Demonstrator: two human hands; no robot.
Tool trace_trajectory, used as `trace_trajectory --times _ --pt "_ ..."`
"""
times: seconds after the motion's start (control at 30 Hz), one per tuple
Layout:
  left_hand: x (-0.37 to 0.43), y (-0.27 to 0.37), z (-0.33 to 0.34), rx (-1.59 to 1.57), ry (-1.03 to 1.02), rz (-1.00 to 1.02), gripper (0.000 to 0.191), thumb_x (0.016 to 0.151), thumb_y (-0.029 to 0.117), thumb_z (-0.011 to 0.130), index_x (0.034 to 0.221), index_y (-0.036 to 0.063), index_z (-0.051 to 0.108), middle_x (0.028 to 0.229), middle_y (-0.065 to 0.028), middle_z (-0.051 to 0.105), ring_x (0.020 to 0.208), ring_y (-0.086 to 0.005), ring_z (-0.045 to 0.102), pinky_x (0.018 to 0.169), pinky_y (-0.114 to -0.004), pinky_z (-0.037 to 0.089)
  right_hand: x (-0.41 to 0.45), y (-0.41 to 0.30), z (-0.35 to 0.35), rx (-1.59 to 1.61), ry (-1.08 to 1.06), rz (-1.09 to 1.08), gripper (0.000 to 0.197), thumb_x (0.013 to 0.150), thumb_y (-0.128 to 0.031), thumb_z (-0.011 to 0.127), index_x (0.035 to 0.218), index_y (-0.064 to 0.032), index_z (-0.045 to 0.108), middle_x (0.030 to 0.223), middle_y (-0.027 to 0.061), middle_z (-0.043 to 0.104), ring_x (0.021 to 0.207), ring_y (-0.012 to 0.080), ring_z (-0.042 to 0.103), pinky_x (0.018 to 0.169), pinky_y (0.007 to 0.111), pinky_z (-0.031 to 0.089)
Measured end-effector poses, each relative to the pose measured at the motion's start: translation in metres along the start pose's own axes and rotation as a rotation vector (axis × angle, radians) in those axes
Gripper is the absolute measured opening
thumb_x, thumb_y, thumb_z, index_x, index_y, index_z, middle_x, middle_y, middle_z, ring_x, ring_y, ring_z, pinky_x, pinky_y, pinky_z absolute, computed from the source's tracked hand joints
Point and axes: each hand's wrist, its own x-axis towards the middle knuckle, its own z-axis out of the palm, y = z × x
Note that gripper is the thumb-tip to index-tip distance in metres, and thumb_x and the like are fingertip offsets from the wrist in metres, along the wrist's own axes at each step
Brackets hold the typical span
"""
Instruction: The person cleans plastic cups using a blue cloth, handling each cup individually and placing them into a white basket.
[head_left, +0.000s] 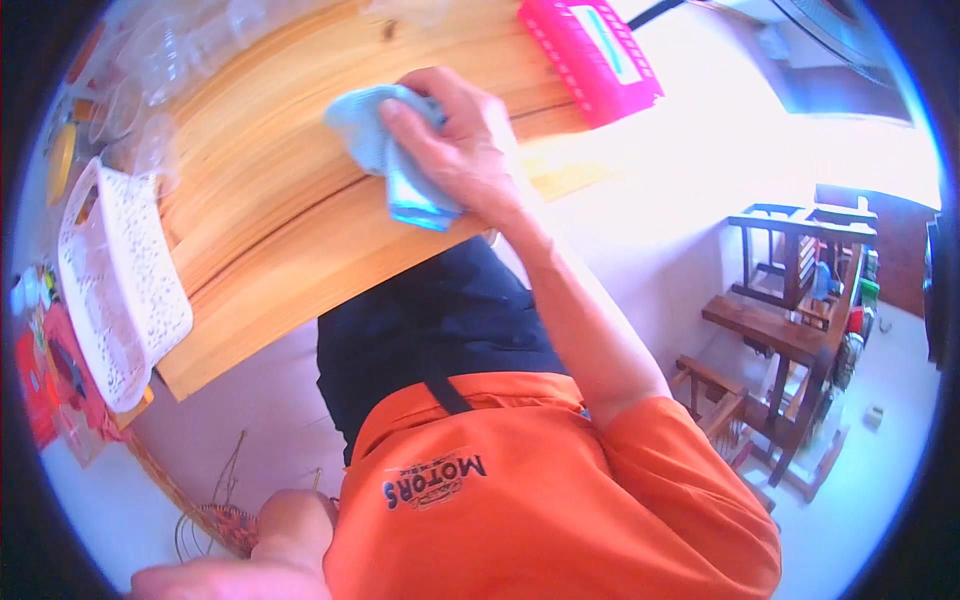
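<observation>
My right hand (465, 142) grips a folded light blue cloth (412, 161), with the thumb on top. The cloth rests on a light wooden table (300, 142), near its front edge, and part of it bunches out to the left of the fingers. My left arm (292, 525) is bent at the lower left, low beside my orange shirt. Blurred skin at the bottom rim may be my left hand or forearm; its fingers cannot be made out. To the right of the cloth, a bright pink box (600, 64) with a white panel lies on the table.
A white perforated plastic basket (154, 277) stands at the table's left end. Clear plastic cups or containers (154, 67) crowd the back left. Red items and packets (64, 367) lie beyond the basket. Dark wooden stools or benches (772, 322) stand on the floor at right.
</observation>
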Motion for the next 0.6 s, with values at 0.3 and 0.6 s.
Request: trace_trajectory --times 0.3,0.6 --pt "0.035 0.001 0.022 -0.299 -0.103 0.29 0.027 0.098 0.016 0.05 0.102 -0.0067 0.063 0.1 -0.0203 0.064 0.083 -0.0262 0.063 0.074 -0.034 0.051 0.0 0.0 0.0 0.053 -0.016 -0.025 0.037 0.087 -0.036 0.062 0.1 -0.0015 0.065 0.092 0.0226 0.066 0.09 0.0413 0.065 0.079 0.048 0.052" --pt "0.056 0.003 0.04 -0.454 -0.209 0.412 0.025 0.097 0.015 0.051 0.1 -0.0069 0.063 0.099 -0.0218 0.065 0.081 -0.0278 0.064 0.072 -0.035 0.053 -0.004 0.001 -0.006 0.049 -0.027 -0.038 0.037 0.087 -0.034 0.062 0.101 0.0003 0.065 0.095 0.0229 0.066 0.092 0.0407 0.065 0.08 0.046 0.052"
